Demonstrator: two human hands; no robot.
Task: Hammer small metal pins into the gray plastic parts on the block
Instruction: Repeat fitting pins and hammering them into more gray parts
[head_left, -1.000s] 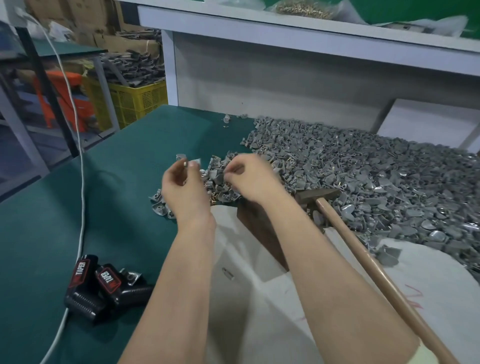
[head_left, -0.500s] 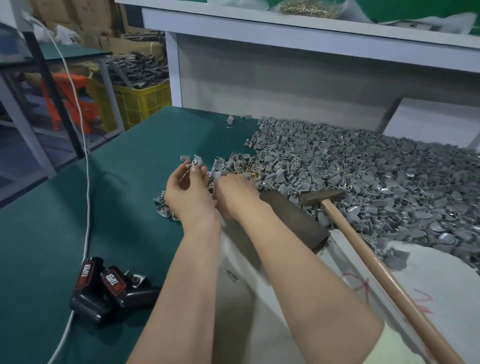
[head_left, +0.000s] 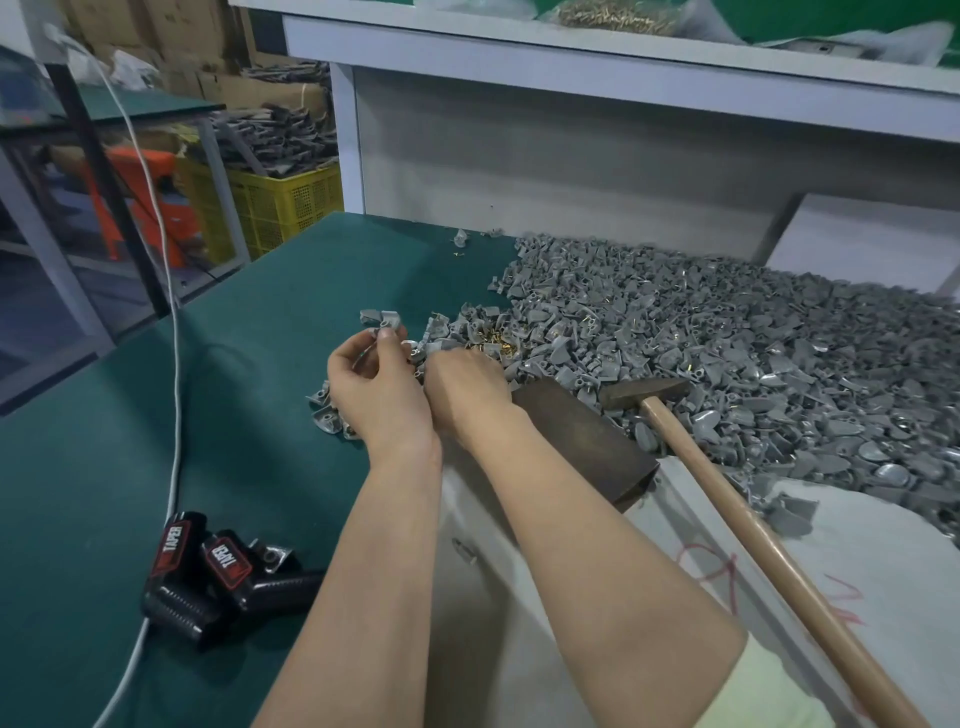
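Observation:
My left hand (head_left: 376, 387) pinches a small gray plastic part (head_left: 387, 323) between thumb and fingers, raised above the green table. My right hand (head_left: 465, 387) reaches down with curled fingers into a small heap of brass pins (head_left: 493, 344) at the near edge of the big gray parts pile (head_left: 727, 358); its fingertips are hidden. A dark metal block (head_left: 587, 441) lies right of my right wrist. The hammer (head_left: 727, 499), with a wooden handle, rests beside the block, its head against the pile.
The green table (head_left: 249, 374) carries two black handles labelled TAPER (head_left: 218, 577) and a white cable (head_left: 174, 364) at the left. A white sheet (head_left: 857, 571) covers the near right. A few loose gray parts (head_left: 327, 415) lie under my left hand. A white shelf stands behind.
My right hand has dropped from the part in my left hand down to the brass pins. My left hand keeps holding the gray part. The view has shifted slightly.

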